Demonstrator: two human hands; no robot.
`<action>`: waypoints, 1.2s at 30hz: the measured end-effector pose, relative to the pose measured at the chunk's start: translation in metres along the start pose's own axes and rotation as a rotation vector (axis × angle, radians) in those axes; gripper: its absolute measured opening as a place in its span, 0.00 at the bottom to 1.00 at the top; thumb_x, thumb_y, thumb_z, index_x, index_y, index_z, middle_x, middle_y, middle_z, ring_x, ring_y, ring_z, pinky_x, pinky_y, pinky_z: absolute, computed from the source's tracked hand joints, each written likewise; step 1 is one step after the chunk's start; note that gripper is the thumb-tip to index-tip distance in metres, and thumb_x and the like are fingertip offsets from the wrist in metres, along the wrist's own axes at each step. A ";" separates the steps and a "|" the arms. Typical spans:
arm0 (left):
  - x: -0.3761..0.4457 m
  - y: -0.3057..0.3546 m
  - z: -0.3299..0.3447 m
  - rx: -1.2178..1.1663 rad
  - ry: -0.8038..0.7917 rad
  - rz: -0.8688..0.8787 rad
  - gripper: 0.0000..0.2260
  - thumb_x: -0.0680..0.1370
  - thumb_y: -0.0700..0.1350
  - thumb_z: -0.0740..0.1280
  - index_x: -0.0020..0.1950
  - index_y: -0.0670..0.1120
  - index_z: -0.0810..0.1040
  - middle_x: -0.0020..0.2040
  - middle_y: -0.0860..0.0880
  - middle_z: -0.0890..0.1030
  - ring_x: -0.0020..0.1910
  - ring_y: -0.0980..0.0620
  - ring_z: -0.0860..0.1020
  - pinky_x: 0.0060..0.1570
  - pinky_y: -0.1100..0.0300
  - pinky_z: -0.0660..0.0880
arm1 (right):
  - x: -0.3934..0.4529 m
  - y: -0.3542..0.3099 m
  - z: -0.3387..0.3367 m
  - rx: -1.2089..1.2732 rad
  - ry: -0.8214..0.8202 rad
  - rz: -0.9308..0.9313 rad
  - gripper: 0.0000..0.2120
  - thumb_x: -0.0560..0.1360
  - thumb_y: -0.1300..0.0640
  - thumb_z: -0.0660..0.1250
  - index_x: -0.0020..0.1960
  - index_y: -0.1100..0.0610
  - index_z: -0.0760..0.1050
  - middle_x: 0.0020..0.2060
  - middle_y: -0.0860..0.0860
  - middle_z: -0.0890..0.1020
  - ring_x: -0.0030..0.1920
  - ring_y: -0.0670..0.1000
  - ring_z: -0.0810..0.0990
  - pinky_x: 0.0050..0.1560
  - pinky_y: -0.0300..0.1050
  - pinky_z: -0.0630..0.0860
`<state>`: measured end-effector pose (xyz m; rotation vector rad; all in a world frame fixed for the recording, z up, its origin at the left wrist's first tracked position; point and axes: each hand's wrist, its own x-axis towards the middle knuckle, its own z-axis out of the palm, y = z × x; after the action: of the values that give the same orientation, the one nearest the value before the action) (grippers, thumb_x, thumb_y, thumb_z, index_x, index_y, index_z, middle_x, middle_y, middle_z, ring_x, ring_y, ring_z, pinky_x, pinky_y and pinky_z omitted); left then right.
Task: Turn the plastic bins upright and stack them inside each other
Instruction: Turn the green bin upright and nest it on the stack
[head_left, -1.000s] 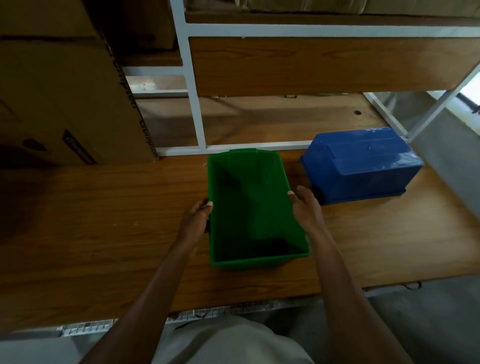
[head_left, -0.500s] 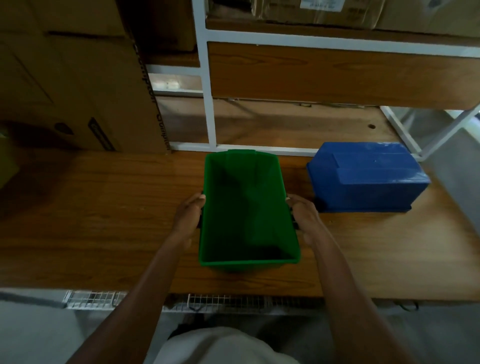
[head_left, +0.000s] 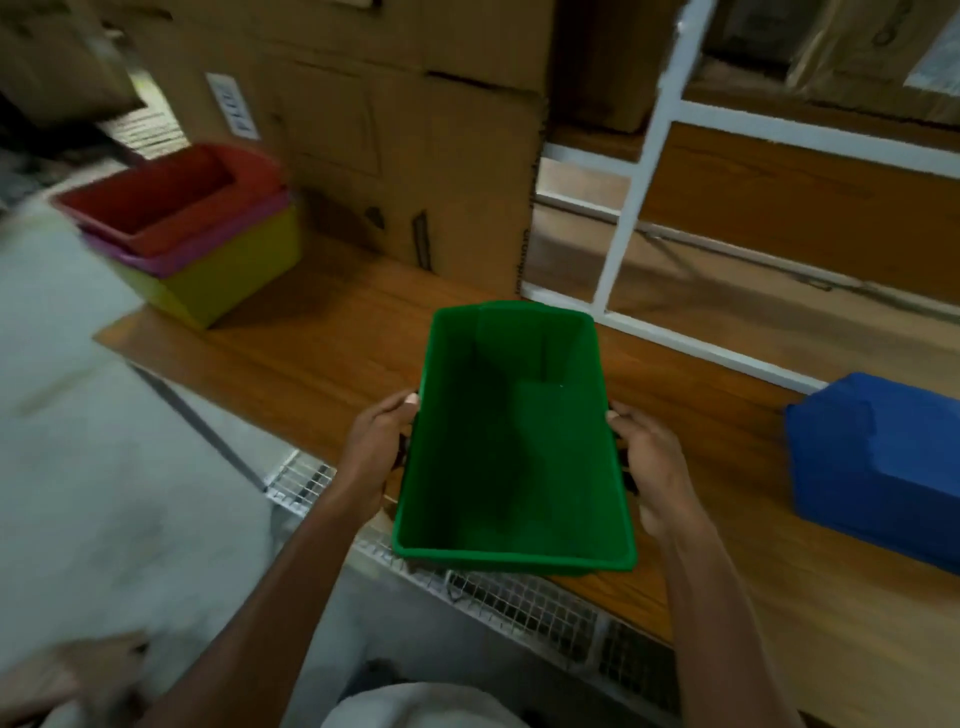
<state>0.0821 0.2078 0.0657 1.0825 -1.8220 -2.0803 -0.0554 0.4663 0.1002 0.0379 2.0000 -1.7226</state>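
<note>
The green bin (head_left: 514, 441) was held upright, mouth up, over the near edge of the wooden surface (head_left: 322, 358). It was gripped by its long sides: the left hand (head_left: 376, 449) was curled on the left rim, the right hand (head_left: 652, 467) on the right, with the fingers clamped round the walls. The step in hand was judged to be the carrying of this bin to the stack. A red bin (head_left: 166, 200) was seen nested in a purple one, inside a yellow bin (head_left: 228, 270), at the far left of the surface. The green bin would need to be swung left, aligned and lowered into the red one. The blue bin (head_left: 878, 467), at the right, lay upside down, not yet turned.
</note>
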 end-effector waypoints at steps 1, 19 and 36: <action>-0.002 0.003 -0.015 -0.017 0.003 0.013 0.13 0.86 0.48 0.61 0.66 0.52 0.83 0.54 0.39 0.86 0.47 0.43 0.81 0.44 0.53 0.79 | -0.003 -0.002 0.013 -0.006 -0.023 -0.004 0.11 0.86 0.52 0.62 0.59 0.51 0.83 0.51 0.54 0.88 0.51 0.57 0.85 0.52 0.55 0.78; 0.022 0.099 -0.304 -0.093 0.126 0.181 0.13 0.83 0.54 0.62 0.57 0.55 0.87 0.61 0.36 0.82 0.54 0.40 0.80 0.58 0.42 0.77 | -0.019 -0.087 0.304 0.036 -0.139 -0.155 0.09 0.83 0.52 0.66 0.53 0.50 0.85 0.49 0.54 0.88 0.49 0.57 0.83 0.50 0.53 0.77; 0.184 0.223 -0.440 -0.128 -0.018 0.251 0.24 0.80 0.54 0.67 0.69 0.39 0.78 0.55 0.41 0.82 0.51 0.42 0.80 0.50 0.51 0.75 | 0.067 -0.192 0.469 0.041 -0.056 -0.334 0.06 0.82 0.52 0.67 0.53 0.51 0.83 0.39 0.48 0.84 0.37 0.49 0.80 0.34 0.41 0.73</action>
<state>0.1459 -0.2970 0.2012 0.7633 -1.7057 -2.0302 -0.0159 -0.0298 0.2146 -0.3452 2.0168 -1.9419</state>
